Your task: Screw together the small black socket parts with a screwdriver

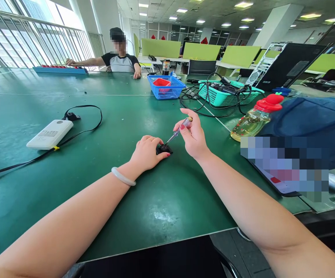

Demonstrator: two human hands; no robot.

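A small black part (164, 149) is pinned flat on the green surface (104, 154) just in front of the person, and the tip of a slim screwdriver (178, 132) is set down into its top. The part is pressed from the left by the left hand (146, 153), whose fingers are curled over its edge, while the screwdriver's clear handle is pinched between thumb and fingertips of the right hand (193, 136), with the shaft tilted down and to the left. Because the shaft is tilted rather than upright, the tip could be levered out of whatever it sits in; a slip would likely be sent toward the left fingertips (162, 156), which lie almost touching the tip. Since the part is small and is held at one side only, it could also be spun or skated across the smooth surface if too much twist were applied. Any loosened small piece could easily be lost on the wide mat. Further out, a bottle of yellowish liquid with a red cap (256, 117) lies tilted to the right, near the right forearm, and could be knocked by a sudden jerk. A white device with a black cable (50, 133) lies well apart to the left, and a blue basket (166, 87) and a teal basket (228, 94) stand beyond, out of harm's reach.
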